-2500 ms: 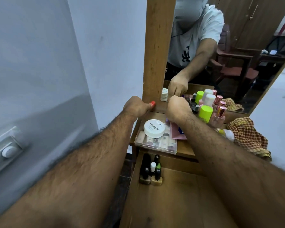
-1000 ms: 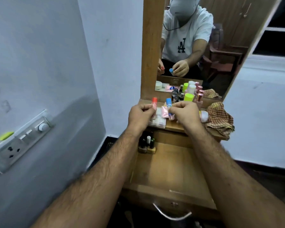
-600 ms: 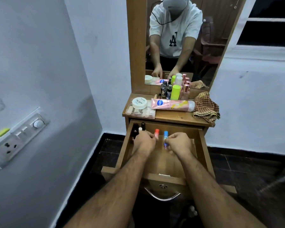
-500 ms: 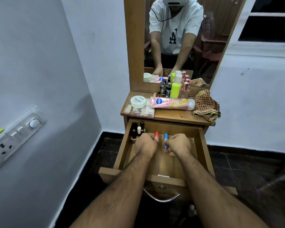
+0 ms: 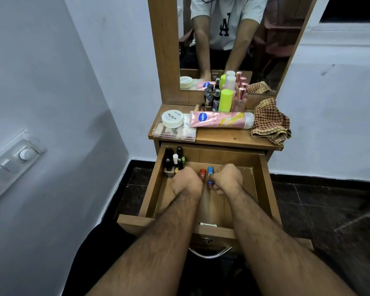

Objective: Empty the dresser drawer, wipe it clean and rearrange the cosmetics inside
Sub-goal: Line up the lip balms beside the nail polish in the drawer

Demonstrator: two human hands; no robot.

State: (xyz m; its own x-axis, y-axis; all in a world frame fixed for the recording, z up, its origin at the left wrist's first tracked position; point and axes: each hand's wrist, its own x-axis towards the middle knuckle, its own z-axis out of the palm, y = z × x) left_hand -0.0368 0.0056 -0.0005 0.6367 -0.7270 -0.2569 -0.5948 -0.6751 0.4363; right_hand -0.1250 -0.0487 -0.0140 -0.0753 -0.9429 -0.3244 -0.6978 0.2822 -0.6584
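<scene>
The wooden dresser drawer (image 5: 263, 189) stands pulled out below the dresser top. Both my hands are inside it, near the middle. My left hand (image 5: 187, 181) grips a small red-capped bottle (image 5: 202, 173). My right hand (image 5: 228, 178) grips a small blue-capped bottle (image 5: 210, 171). The two bottles are upright, side by side, about at the drawer floor. Several dark nail-polish bottles (image 5: 174, 161) stand in the drawer's back left corner. The dresser top holds a white nail-polish jar (image 5: 172, 118) on a clear box (image 5: 175, 132), a pink lotion tube (image 5: 220, 119) and several bottles (image 5: 225, 100).
A checked cloth (image 5: 269, 121) lies bunched at the right end of the dresser top. A mirror (image 5: 233, 39) rises behind the top and reflects me. A switch panel (image 5: 11, 163) sits on the left wall. The drawer handle (image 5: 209, 252) points toward me.
My hands carried the red-capped and blue-capped bottles from the dresser top down into the open drawer. Over the last half second they have held almost still there.
</scene>
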